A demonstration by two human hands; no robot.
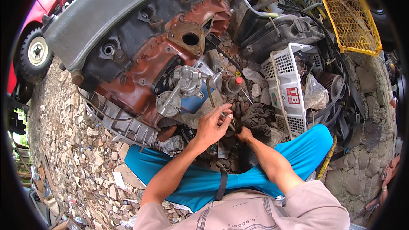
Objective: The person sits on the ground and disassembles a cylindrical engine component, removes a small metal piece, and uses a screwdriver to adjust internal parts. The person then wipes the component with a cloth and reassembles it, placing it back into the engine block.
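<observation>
Left hand (211, 124) pinches a thin metal tool (228, 119) beside the engine block (145, 68); right hand (244, 134) rests curled on dark rags (255, 117), its grip unclear. A slip could likely drop small parts into the gravel (81, 145).

Thin metal rod-like tool (228, 118): partly hidden, lying across the fingers of the left hand (211, 126), tip pointing down toward the gravel. Small dark greasy part (241, 133) on the ground between the knees, covered by the right hand (245, 135); details cannot be made out.
</observation>
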